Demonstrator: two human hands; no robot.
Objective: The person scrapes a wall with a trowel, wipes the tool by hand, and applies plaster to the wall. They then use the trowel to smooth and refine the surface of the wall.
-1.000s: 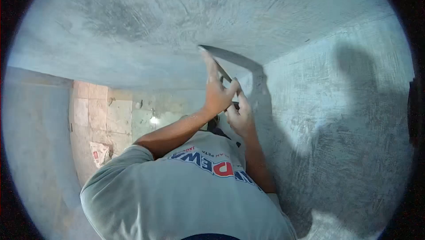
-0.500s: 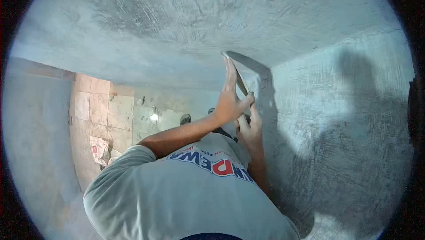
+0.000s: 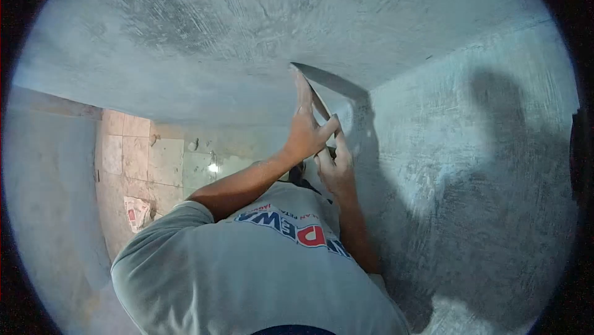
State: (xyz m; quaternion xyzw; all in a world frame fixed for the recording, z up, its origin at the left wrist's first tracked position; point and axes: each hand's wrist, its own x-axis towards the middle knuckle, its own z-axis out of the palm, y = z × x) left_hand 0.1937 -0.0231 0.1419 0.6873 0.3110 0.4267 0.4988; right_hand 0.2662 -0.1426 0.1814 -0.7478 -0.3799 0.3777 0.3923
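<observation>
A thin, flat plastering trowel [image 3: 320, 105], seen nearly edge-on, leans with its far tip against the rough grey plastered wall [image 3: 247, 25]. My left hand [image 3: 304, 132] lies along its left face, fingers stretched together towards the tip and thumb across the near end. Below it, my right hand [image 3: 338, 171] is closed round the near end of the trowel, where a dark part shows between the fingers. The handle itself is mostly hidden by both hands.
A second plastered wall [image 3: 464, 149] meets the first at a corner on the right and carries my shadow. Down at the left is a tiled floor [image 3: 166, 158] with a crumpled printed bag [image 3: 137, 212] and a bright lamp [image 3: 213, 167].
Both hands and the trowel have shifted left and slightly up along the wall, away from the corner. The grip looks the same.
</observation>
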